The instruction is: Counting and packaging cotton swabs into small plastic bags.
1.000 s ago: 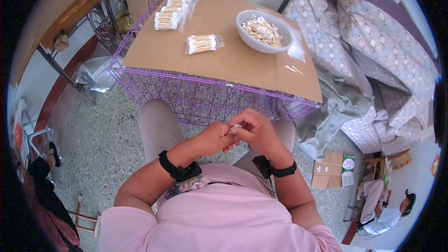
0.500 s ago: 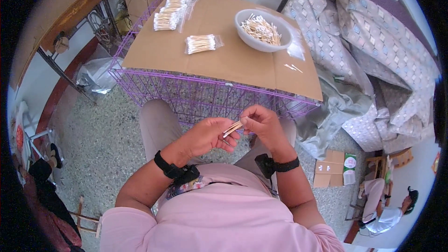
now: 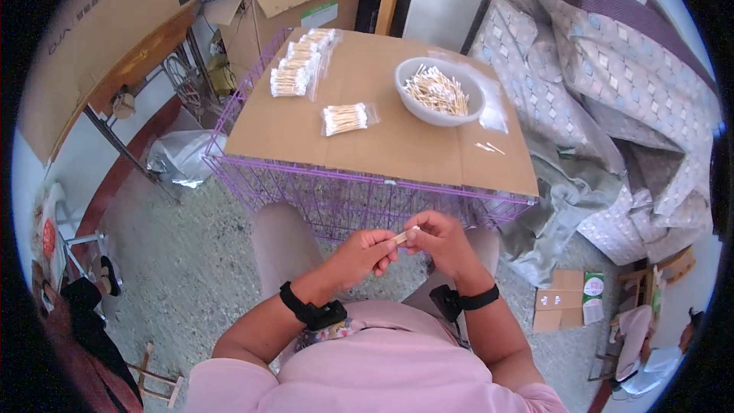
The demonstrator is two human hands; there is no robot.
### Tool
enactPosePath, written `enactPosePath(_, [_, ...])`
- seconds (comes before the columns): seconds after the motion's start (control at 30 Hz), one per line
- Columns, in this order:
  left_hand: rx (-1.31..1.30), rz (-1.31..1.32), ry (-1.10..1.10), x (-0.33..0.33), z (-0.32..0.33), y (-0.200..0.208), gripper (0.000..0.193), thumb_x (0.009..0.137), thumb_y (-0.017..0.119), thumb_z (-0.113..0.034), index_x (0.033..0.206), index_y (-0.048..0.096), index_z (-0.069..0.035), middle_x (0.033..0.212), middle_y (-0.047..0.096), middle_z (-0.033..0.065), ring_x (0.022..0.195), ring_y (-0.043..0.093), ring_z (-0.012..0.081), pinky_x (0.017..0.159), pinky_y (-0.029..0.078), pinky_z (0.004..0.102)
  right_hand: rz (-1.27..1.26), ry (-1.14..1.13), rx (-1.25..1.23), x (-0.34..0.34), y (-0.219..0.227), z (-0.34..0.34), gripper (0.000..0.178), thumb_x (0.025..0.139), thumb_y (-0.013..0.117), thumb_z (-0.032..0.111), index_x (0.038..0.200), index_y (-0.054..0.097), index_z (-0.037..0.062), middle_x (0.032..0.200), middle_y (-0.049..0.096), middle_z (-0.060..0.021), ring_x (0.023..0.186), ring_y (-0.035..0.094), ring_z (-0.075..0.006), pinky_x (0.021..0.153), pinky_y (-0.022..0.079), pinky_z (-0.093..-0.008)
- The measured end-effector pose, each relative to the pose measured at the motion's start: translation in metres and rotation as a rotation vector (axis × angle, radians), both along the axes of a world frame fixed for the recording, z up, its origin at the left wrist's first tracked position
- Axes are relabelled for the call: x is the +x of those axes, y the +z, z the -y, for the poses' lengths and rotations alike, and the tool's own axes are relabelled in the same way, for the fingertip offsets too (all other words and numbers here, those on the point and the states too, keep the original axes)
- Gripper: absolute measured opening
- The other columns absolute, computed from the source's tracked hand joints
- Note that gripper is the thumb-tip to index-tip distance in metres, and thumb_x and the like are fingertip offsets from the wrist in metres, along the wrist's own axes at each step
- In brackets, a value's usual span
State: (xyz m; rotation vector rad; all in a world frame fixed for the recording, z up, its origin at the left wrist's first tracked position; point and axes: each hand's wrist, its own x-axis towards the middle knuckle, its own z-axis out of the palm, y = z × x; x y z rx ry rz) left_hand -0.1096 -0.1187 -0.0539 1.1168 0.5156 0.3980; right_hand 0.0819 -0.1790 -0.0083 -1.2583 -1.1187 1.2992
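A small bundle of cotton swabs (image 3: 401,238) is pinched between my two hands, above my lap and short of the cardboard-topped table. My left hand (image 3: 368,250) has its fingers closed on one end of the bundle. At the other end, my right hand (image 3: 436,240) grips it between thumb and fingers, with white tips just showing. Beyond my hands, a whitish bowl (image 3: 403,99) holds a heap of loose swabs (image 3: 437,92). A clear bag of swabs (image 3: 345,118) lies left of the bowl.
More filled swab bags (image 3: 294,76) lie in a row at the far left of the cardboard sheet (image 3: 298,145), which rests on a purple wire cage (image 3: 344,195). A few loose swabs (image 3: 489,147) lie near its right edge. Patterned fabric (image 3: 581,69) is heaped to the right. Other people sit at both sides.
My left fingers have closed round the swabs, which lay across the open palm before. The view has tilted up, so the table appears lower.
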Motion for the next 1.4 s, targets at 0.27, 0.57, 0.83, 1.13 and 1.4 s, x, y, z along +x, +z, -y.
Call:
enactPosePath(0.27, [0.065, -0.042, 0.031, 0.002, -0.004, 0.009, 0.027, 0.100, 0.051, -0.028, 0.103, 0.064, -0.005, 0.074, 0.058, -0.0038, 0.058, 0.051, 0.0044, 0.052, 0.043, 0.0202, 0.047, 0.047, 0.008, 0.005, 0.002, -0.005, 0.012, 0.092, 0.064, 0.012, 0.098, 0.063, 0.0016, 0.084, 0.066, -0.0021, 0.075, 0.062, -0.0083, 0.067, 0.053, -0.0237])
enactPosePath(0.57, [0.167, -0.073, 0.057, 0.004, -0.020, 0.036, 0.023, 0.100, 0.050, -0.023, 0.103, 0.064, -0.005, 0.075, 0.059, -0.0033, 0.059, 0.051, 0.0040, 0.053, 0.044, 0.0205, 0.168, 0.075, 0.061, 0.010, 0.028, -0.021, 0.008, 0.092, 0.061, 0.009, 0.092, 0.064, 0.0018, 0.075, 0.062, -0.0003, 0.068, 0.058, -0.0070, 0.063, 0.050, -0.0225])
enactPosePath(0.83, [0.203, -0.116, 0.100, 0.006, -0.038, 0.046, 0.022, 0.099, 0.052, -0.021, 0.108, 0.063, -0.004, 0.077, 0.059, -0.0018, 0.060, 0.052, 0.0045, 0.052, 0.045, 0.0203, 0.098, 0.093, 0.029, 0.011, 0.037, -0.039, 0.010, 0.091, 0.062, 0.008, 0.097, 0.064, 0.0003, 0.081, 0.064, -0.0032, 0.070, 0.060, -0.0092, 0.064, 0.054, -0.0246])
enactPosePath(1.13, [0.216, -0.122, 0.110, 0.014, -0.047, 0.061, 0.020, 0.099, 0.053, -0.022, 0.103, 0.065, -0.006, 0.076, 0.059, -0.0022, 0.060, 0.052, 0.0044, 0.051, 0.045, 0.0205, 0.080, 0.020, 0.195, 0.010, 0.037, -0.047, 0.009, 0.090, 0.062, 0.005, 0.097, 0.066, 0.0006, 0.079, 0.065, -0.0035, 0.068, 0.060, -0.0088, 0.060, 0.051, -0.0235])
enactPosePath(1.4, [0.193, -0.103, 0.038, 0.012, -0.064, 0.077, 0.021, 0.098, 0.054, -0.019, 0.110, 0.063, -0.004, 0.086, 0.060, 0.0007, 0.071, 0.056, 0.0064, 0.065, 0.049, 0.0225, -0.039, -0.011, 0.158, 0.023, 0.036, -0.055, 0.009, 0.091, 0.061, 0.006, 0.097, 0.065, -0.0003, 0.082, 0.066, -0.0048, 0.071, 0.063, -0.0090, 0.064, 0.055, -0.0244])
